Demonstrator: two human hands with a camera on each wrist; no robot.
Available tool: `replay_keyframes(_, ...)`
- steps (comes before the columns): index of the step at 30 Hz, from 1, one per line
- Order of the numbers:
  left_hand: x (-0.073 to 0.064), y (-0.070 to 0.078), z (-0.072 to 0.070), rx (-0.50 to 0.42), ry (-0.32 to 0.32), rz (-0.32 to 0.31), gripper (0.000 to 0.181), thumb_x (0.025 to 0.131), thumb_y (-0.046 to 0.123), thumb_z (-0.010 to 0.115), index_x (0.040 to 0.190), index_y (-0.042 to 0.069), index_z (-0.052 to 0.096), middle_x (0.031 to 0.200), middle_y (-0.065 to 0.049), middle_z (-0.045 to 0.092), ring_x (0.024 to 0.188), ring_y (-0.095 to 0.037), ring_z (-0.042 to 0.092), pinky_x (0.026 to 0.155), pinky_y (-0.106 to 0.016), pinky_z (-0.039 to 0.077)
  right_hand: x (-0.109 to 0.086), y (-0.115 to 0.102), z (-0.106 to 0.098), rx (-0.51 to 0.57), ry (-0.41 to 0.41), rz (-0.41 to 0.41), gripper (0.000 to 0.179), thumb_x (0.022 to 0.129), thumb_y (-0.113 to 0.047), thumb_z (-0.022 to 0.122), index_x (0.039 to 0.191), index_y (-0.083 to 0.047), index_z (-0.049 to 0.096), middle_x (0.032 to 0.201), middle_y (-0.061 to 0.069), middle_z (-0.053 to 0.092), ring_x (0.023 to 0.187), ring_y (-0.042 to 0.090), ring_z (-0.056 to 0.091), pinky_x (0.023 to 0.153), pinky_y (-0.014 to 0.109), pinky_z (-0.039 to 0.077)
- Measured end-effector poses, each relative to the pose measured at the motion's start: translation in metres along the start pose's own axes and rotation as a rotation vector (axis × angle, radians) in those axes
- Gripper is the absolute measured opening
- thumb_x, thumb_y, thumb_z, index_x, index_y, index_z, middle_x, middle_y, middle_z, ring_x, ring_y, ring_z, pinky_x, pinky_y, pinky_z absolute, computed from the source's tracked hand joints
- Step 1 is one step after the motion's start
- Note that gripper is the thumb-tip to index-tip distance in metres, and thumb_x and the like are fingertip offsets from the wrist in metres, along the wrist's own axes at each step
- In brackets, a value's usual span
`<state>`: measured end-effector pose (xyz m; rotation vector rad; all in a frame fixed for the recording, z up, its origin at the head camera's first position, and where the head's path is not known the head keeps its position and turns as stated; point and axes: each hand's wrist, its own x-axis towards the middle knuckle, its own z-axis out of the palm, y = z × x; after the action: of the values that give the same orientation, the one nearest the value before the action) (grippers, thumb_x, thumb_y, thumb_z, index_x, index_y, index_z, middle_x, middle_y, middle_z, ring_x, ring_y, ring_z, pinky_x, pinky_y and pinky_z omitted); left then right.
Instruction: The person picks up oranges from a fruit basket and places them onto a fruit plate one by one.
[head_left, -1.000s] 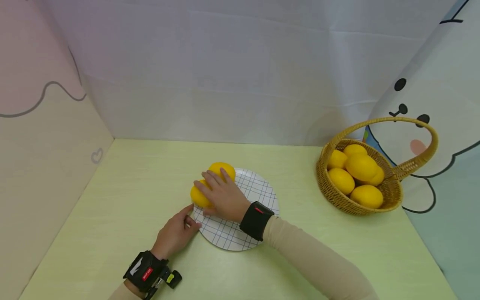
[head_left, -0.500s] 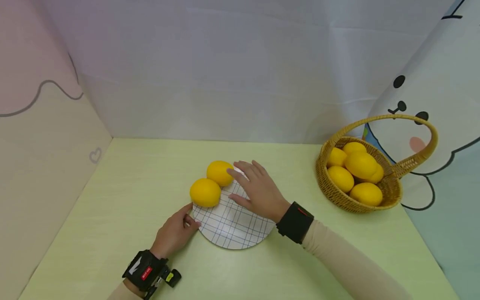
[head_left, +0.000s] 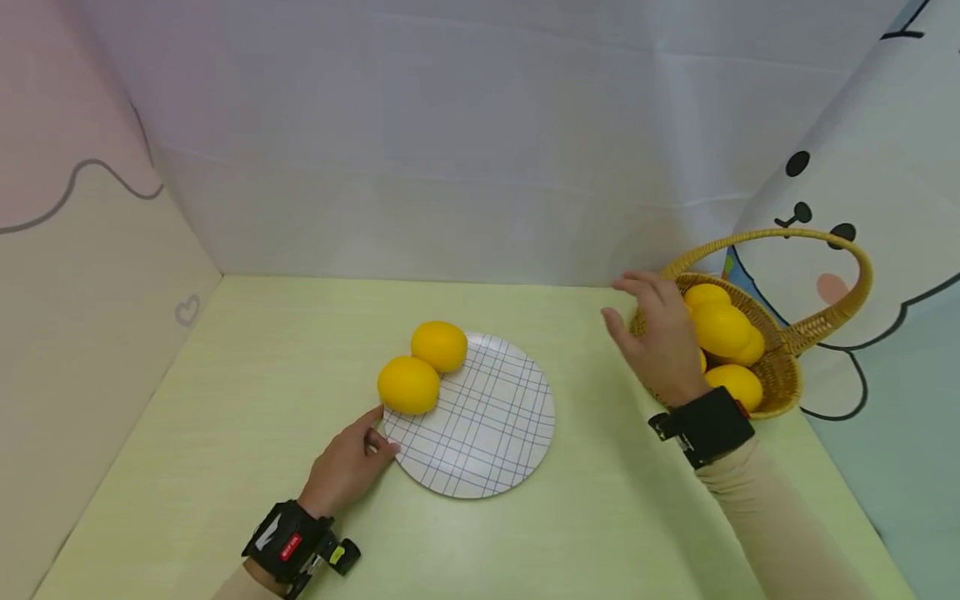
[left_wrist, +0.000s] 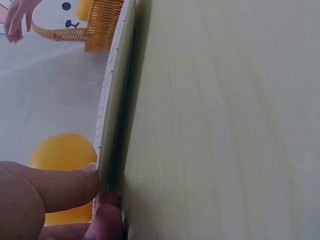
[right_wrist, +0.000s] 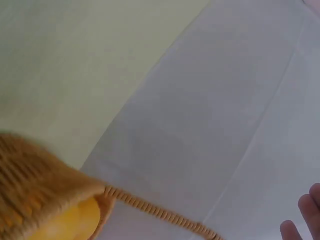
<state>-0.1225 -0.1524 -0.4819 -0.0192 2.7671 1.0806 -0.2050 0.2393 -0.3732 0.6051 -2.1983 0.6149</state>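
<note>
The right hand (head_left: 662, 340) moved near the basket (head_left: 784, 379), fingers (head_left: 645, 289) outstretched beside yellow fruit (head_left: 722, 328); left fingers (left_wrist: 70, 189) pinch the plate (head_left: 491, 417).

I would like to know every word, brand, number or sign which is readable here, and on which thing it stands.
No word or number is readable.
Left wristband: pale lettering on a red label, too small to read.
Right wristband: white and red marks, too small to read.
Wall: a drawn heart, without words.
Plate, basket, yellow fruits: no writing visible.

Two plated lemons (head_left: 408, 385), one plate (head_left: 487, 417), one basket (head_left: 787, 383)
</note>
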Motion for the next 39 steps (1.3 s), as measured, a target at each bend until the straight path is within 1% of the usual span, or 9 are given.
replay_keyframes(8,-0.001,0.002,-0.001,-0.002,0.0,-0.002,0.067,0.086,0.029,0.066,0.143,0.0,0.043,0.082,0.001,0.059,0.069,-0.015,0.048,0.056,-0.029,0.035,-0.002,0.05,-0.037,-0.011,0.09,0.174,0.026,0.086,-0.015,0.066,0.103,0.005,0.067,0.112,0.022,0.061,0.109,0.038,0.051,0.092,0.053,0.038)
replay_keyframes(11,-0.001,0.002,-0.001,0.003,-0.004,-0.009,0.067,0.086,0.028,0.066,0.143,0.0,0.044,0.082,0.001,0.059,0.069,-0.015,0.048,0.056,-0.029,0.035,-0.005,0.069,-0.046,0.013,0.092,0.276,0.03,0.087,-0.016,0.064,0.108,0.005,0.066,0.111,0.024,0.061,0.106,0.039,0.051,0.09,0.055,0.037)
replay_keyframes(14,-0.001,0.002,0.0,0.002,-0.008,-0.013,0.067,0.086,0.028,0.066,0.142,0.0,0.044,0.081,0.001,0.059,0.069,-0.015,0.047,0.056,-0.029,0.035,-0.008,0.087,-0.055,-0.011,0.038,0.39,0.039,0.09,-0.02,0.061,0.118,0.007,0.06,0.114,0.027,0.057,0.108,0.041,0.048,0.091,0.057,0.034)
replay_keyframes(18,0.0,0.001,0.001,-0.007,-0.011,-0.005,0.067,0.086,0.028,0.066,0.142,0.0,0.044,0.082,0.001,0.059,0.069,-0.015,0.048,0.056,-0.029,0.035,-0.01,0.107,-0.069,-0.039,-0.09,0.554,0.055,0.094,-0.031,0.055,0.13,0.009,0.049,0.121,0.03,0.049,0.111,0.044,0.042,0.094,0.059,0.03)
replay_keyframes(22,0.001,0.0,0.0,0.001,-0.011,-0.003,0.067,0.086,0.028,0.066,0.142,-0.001,0.044,0.082,0.002,0.06,0.07,-0.015,0.048,0.056,-0.029,0.036,-0.01,0.121,-0.079,-0.031,-0.318,0.667,0.074,0.095,-0.045,0.048,0.144,0.009,0.032,0.135,0.037,0.036,0.124,0.052,0.032,0.1,0.064,0.024)
replay_keyframes(26,0.001,-0.001,-0.001,0.004,-0.013,-0.011,0.067,0.086,0.028,0.066,0.142,-0.001,0.044,0.082,0.001,0.059,0.07,-0.015,0.048,0.056,-0.029,0.036,-0.012,0.133,-0.078,-0.027,-0.546,0.698,0.088,0.094,-0.054,0.043,0.153,0.004,0.013,0.147,0.041,0.017,0.133,0.058,0.014,0.101,0.069,0.016)
replay_keyframes(29,0.001,-0.002,-0.001,0.001,-0.011,-0.007,0.067,0.086,0.028,0.066,0.142,-0.001,0.044,0.083,0.001,0.059,0.07,-0.015,0.048,0.057,-0.029,0.036,-0.016,0.142,-0.073,-0.026,-0.671,0.688,0.092,0.093,-0.056,0.042,0.155,-0.002,0.0,0.15,0.04,0.008,0.134,0.059,0.008,0.099,0.072,0.015)
replay_keyframes(32,0.002,-0.002,0.0,-0.004,-0.013,-0.002,0.067,0.086,0.028,0.066,0.142,-0.001,0.044,0.083,0.002,0.06,0.07,-0.014,0.048,0.058,-0.029,0.037,-0.021,0.146,-0.069,-0.025,-0.736,0.654,0.094,0.093,-0.054,0.045,0.154,-0.001,-0.004,0.149,0.041,0.007,0.133,0.06,0.009,0.099,0.072,0.016)
replay_keyframes(39,0.001,-0.002,0.0,0.001,-0.007,0.004,0.067,0.086,0.029,0.067,0.142,-0.001,0.044,0.082,0.003,0.06,0.069,-0.014,0.048,0.057,-0.029,0.037,-0.025,0.145,-0.065,-0.063,-0.791,0.631,0.097,0.091,-0.05,0.052,0.15,0.011,0.004,0.142,0.047,0.015,0.125,0.063,0.019,0.096,0.07,0.023)
